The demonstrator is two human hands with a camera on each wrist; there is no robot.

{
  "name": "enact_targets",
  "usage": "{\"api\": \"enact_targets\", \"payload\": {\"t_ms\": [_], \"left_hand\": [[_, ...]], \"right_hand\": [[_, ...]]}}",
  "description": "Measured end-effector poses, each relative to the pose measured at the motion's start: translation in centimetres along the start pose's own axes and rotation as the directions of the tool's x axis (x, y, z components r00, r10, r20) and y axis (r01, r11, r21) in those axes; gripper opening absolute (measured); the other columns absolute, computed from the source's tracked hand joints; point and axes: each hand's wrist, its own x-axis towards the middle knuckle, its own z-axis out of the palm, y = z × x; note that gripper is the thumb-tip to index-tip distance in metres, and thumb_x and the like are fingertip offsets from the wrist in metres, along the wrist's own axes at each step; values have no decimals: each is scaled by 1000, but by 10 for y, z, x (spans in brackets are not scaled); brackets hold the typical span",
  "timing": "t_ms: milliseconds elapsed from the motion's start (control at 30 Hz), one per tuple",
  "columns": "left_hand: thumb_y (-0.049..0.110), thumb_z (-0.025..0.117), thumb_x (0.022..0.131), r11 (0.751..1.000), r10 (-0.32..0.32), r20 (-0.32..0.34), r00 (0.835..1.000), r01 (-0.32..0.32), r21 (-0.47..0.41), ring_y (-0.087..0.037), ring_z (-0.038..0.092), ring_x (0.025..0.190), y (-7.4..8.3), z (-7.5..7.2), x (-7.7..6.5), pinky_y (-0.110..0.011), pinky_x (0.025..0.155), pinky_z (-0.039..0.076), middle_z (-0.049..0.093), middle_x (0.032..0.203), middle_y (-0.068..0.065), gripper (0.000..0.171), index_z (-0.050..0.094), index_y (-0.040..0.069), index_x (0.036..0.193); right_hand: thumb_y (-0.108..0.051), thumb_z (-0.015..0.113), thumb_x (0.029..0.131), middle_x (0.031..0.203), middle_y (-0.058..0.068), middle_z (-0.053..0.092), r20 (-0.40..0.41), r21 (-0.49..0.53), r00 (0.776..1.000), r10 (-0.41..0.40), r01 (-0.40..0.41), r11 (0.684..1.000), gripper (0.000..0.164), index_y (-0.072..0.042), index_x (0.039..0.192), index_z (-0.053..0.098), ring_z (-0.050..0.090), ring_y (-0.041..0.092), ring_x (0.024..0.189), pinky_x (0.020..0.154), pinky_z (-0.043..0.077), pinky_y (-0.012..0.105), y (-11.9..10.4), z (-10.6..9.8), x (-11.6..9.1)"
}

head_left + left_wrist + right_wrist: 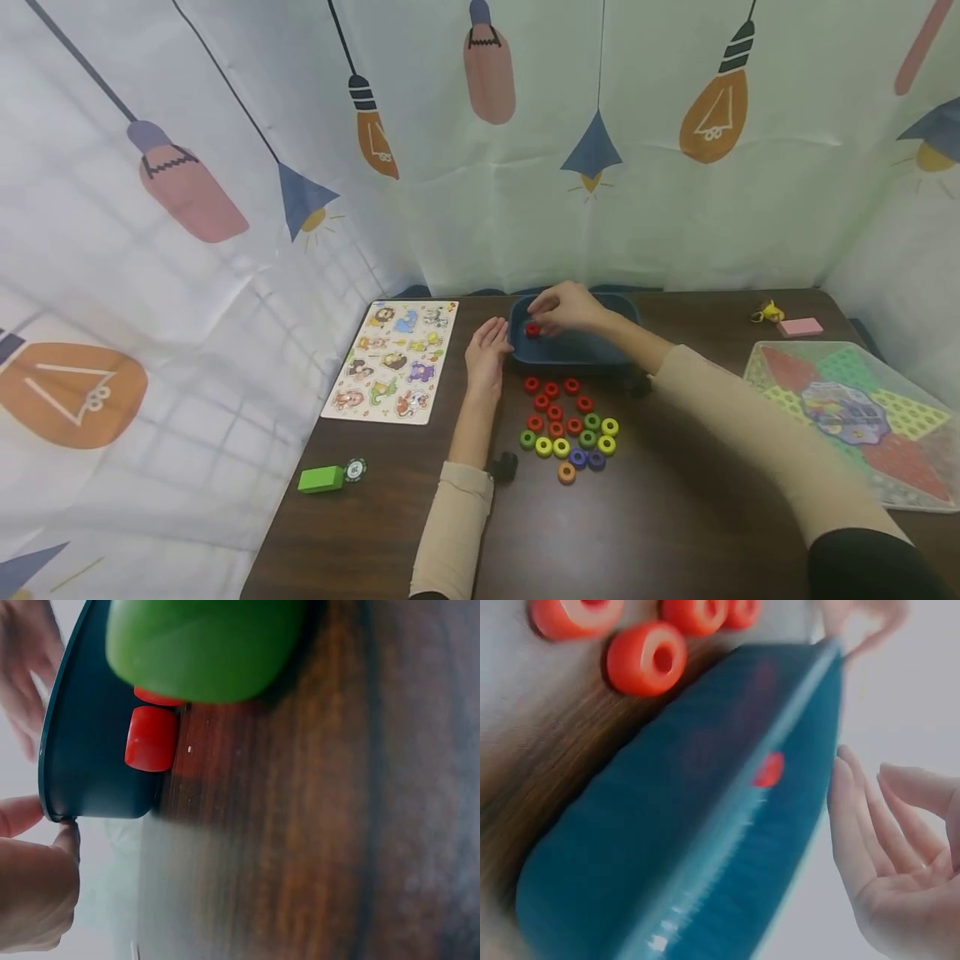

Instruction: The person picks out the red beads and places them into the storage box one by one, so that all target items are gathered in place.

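Observation:
At the back of the table stands a dark blue tray. My left hand is at its left end, thumb and a finger meeting at the rim; in the left wrist view that hand pinches the rim's corner. My right hand reaches over the tray's left part. A red ring lies in the tray just below its fingertips. In the right wrist view the thumb and fingers of the right hand are spread with nothing between them, and the red ring shows inside the tray.
In front of the tray lie several red rings, with green, yellow, purple and orange ones nearer. An animal puzzle board, a green block and a chip are left. A clear-lidded box and pink block are right.

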Motion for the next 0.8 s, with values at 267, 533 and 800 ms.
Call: {"api": "enact_targets", "payload": {"t_ms": [267,533,800], "left_hand": [[-30,45,76,1000,1,-2,1000,-1,-1,-30,48,133,-1,2,0,-46,111,34,47,142,-27,64,45,-6,136],[-29,48,78,1000,-8,4,1000,8,14,-28,50,132,1,4,2,-43,107,40,47,143,-26,65,45,-3,137],[-29,49,76,1000,-14,-15,1000,14,4,-28,53,129,1,-1,2,-46,106,41,49,141,-27,65,46,-4,136]], "right_hand": [[-17,74,88,97,-3,75,61,-253,993,-98,111,961,19,-18,107,74,72,15,83,72,59,35,-16,-9,-79],[-14,73,86,108,-3,73,189,-429,975,-115,188,884,27,-16,113,73,67,10,97,82,56,34,26,13,-119],[-15,70,87,96,-6,71,99,-435,992,-82,118,893,26,-19,113,74,53,6,56,57,45,27,59,34,-123]]}}
